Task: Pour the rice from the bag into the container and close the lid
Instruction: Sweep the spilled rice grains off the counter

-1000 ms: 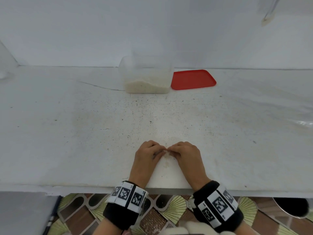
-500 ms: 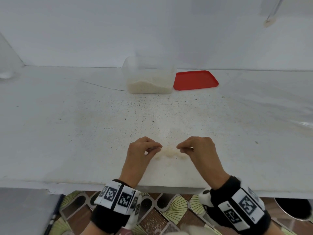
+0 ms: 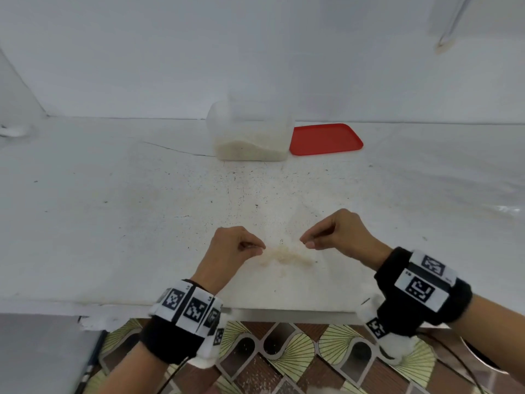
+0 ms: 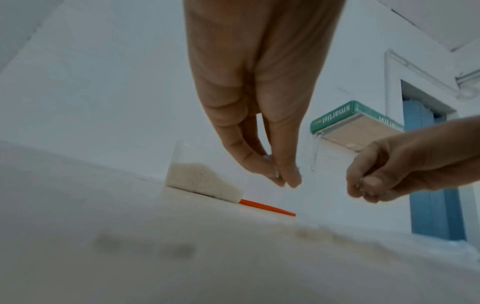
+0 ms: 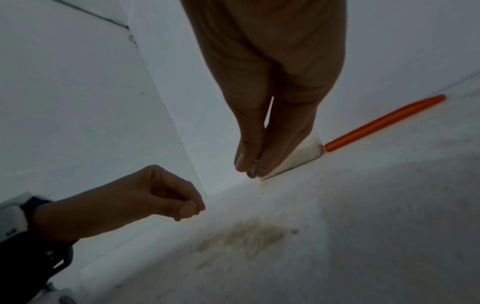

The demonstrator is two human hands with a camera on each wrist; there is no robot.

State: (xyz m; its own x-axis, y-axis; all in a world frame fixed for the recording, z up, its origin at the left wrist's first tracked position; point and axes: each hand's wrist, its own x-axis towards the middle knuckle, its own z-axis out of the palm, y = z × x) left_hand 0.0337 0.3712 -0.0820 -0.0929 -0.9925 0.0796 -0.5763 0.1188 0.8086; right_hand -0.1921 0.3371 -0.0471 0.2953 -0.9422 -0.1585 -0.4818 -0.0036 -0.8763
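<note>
Left hand (image 3: 231, 251) raised just above counter (image 3: 113, 223), fingertips pinched on few rice grains (image 5: 193, 203). Right hand (image 3: 338, 237) likewise pinched; grains seen at tips. Hands apart, spilled rice (image 3: 287, 257) between. One container (image 3: 250, 132), part-filled, lid off; one red lid (image 3: 325, 139) flat beside it.

A container (image 3: 250, 132) holding rice stands at the back of the tabletop (image 3: 113, 209), a lid (image 3: 325, 139) flat just right of it; spilled rice (image 3: 287, 257) lies near the front edge, between both hands
</note>
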